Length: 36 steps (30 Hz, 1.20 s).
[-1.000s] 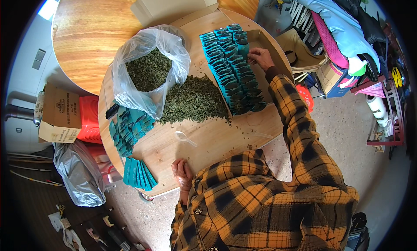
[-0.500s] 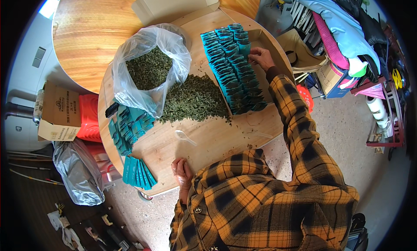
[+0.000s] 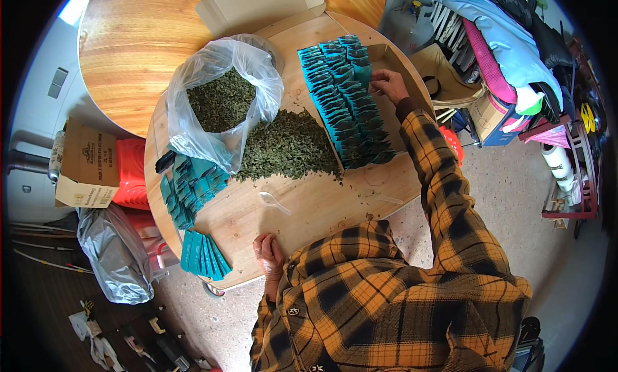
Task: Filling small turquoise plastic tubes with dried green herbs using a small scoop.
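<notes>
reaches with the right hand (image 3: pixel 389 84) into the right side of a shallow cardboard box (image 3: pixel 400 66), with bent fingers and with fingertips right at the outermost row of teal packets (image 3: pixel 341 105); cannot tell, at this size, about anything pinched between them. has those packets in close, overlapping rows inside the box, with a bare strip of cardboard under the right hand. rests the left hand (image 3: pixel 268 250) at the near edge of a wooden table (image 3: pixel 251 217), with fingers folded into a loose fist, well apart from the box. has, just beside the box on its left, a spread pile of dark green leaves (image 3: pixel 290 150), and left of that an open clear plastic bag (image 3: pixel 261 89) with more leaves inside. has a loose heap of packets (image 3: pixel 193 185) at the bag's near side and, nearer still, a fan of flat packets (image 3: pixel 205 256) by the table's edge. has a clear plastic scoop (image 3: pixel 275 203) between the leaf pile and the left hand. wears a checked orange and black shirt (image 3: pixel 386 295).
</notes>
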### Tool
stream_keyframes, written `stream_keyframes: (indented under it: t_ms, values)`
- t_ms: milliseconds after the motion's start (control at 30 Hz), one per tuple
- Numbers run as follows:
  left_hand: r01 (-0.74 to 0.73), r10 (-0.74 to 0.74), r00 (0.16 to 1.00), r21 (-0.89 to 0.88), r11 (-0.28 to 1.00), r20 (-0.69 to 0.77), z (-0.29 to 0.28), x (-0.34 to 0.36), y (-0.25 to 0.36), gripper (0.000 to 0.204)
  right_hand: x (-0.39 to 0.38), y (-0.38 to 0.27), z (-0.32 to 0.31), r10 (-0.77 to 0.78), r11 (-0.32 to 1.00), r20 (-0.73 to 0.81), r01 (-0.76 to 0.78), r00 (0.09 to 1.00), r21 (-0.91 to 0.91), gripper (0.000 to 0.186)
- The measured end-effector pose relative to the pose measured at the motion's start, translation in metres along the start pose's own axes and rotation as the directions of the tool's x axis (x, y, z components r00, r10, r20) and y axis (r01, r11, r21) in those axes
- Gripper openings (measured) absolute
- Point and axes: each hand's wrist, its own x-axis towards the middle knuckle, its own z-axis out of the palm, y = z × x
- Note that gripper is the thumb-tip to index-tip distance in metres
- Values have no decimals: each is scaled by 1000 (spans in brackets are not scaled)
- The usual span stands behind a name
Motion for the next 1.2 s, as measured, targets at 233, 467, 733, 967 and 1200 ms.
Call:
stream_keyframes:
  t_ms: [233,467,733,967,1200]
  values:
    - [24,-24,1000,1,1000,-1,0,0,8,18,8,-5,-24,-52,998,-168,58,984,30,16]
    - [39,-38,998,17,999,-47,-5,3,10,14,-28,-132,5,-306,932,-226,339,925,127,22]
    - [48,-48,992,-2,999,-114,-8,-1,4,16,-149,-199,152,-446,894,283,409,849,183,14]
    - [96,-95,984,3,995,-151,-27,-1,1,20,-203,-94,256,-184,979,770,46,611,197,15]
    - [231,-48,929,474,850,-367,-140,40,-63,43,-232,-1,271,-82,992,825,-36,559,123,15]
